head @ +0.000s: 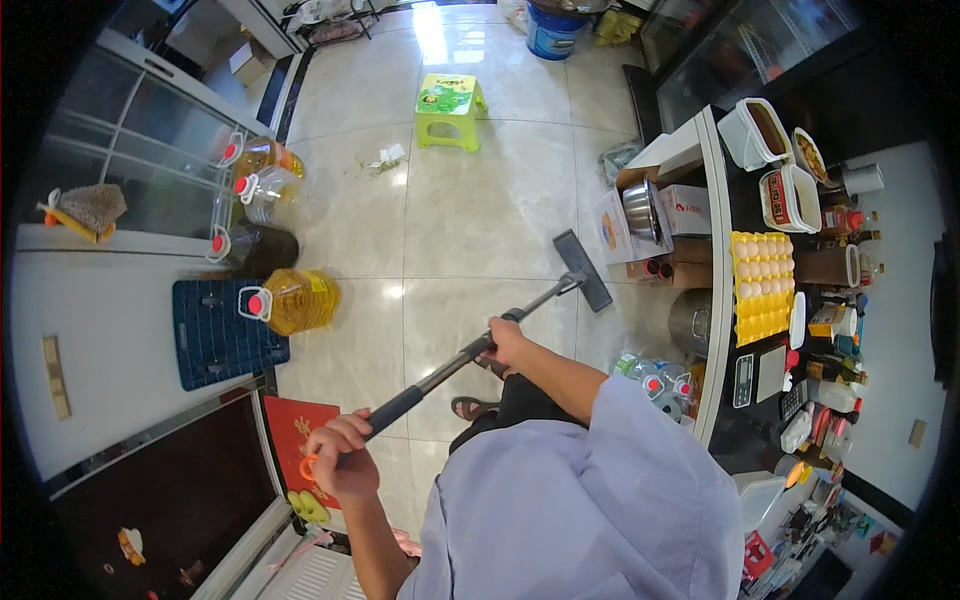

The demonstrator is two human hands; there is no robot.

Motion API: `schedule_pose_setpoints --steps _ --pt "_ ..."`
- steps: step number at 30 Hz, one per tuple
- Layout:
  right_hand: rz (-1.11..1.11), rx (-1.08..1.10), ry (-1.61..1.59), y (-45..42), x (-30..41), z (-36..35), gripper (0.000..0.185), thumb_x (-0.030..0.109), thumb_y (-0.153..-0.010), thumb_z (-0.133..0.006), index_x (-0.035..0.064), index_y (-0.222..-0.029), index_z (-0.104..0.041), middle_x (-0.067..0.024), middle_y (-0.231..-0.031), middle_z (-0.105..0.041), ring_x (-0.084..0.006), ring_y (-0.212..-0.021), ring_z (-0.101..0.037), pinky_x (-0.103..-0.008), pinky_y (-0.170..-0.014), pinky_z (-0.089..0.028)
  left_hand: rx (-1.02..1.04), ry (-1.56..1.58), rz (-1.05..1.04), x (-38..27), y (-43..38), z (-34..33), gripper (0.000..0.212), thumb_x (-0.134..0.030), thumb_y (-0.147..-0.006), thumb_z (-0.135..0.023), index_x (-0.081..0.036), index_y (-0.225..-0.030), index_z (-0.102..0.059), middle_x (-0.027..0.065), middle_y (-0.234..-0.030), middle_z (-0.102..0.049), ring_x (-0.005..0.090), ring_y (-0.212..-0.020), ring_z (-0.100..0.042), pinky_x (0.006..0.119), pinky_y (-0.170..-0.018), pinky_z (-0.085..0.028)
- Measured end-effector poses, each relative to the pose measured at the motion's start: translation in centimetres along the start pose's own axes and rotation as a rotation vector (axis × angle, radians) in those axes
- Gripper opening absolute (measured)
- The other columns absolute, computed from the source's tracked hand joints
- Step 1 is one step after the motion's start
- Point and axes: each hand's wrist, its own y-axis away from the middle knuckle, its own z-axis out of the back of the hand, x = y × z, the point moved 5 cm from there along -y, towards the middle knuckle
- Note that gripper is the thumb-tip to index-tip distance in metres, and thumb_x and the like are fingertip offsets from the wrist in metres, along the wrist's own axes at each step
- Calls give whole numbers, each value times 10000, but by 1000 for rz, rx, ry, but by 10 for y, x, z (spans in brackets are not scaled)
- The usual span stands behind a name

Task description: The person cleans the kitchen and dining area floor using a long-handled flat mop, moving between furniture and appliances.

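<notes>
A flat mop with a grey head [583, 270] and a long grey pole slants across the view, its head resting on the tiled floor near the shelf on the right. My left hand [343, 454] is closed around the dark upper handle, beside an orange loop at its end. Lower on the pole, my right hand [506, 339] grips it near a dark collar. White scraps [391, 154] and small greenish bits lie on the floor beyond, left of the stool.
A green plastic stool [448, 112] stands ahead. Large oil bottles [302, 300] and a dark blue crate [217, 330] line the left. At right, a counter [718, 247] carries a yellow egg tray [763, 319]; boxes, a pot and water bottles [651, 373] sit below.
</notes>
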Motion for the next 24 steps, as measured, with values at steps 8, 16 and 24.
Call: schedule_pose_setpoints --steps 8,16,24 --pt "51 223 96 21 13 -165 165 207 -832 -564 92 -941 -521 -70 -762 -529 -224 -641 -543 -416 -518 -484 -52 -135 -153 -83 -57 9 241 -243 -820 -510 -97 -660 -403 74 -613 -434 225 -682 -479 462 -879 -430" --pt "63 405 140 25 30 -311 185 219 -825 -605 65 -897 -533 -83 -749 -565 -247 -628 -584 -427 -529 -510 40 -379 -286 -136 -120 58 279 -299 -853 -518 -111 -675 -412 50 -616 -455 195 -666 -491 433 -853 -429" --pt "83 339 -71 40 59 -326 242 240 -838 -632 29 -920 -545 -139 -785 -573 -284 -634 -598 -424 -497 -530 127 -221 -173 -152 -230 123 294 -294 -858 -510 -75 -678 -433 102 -635 -513 261 -684 -552 485 -848 -459"
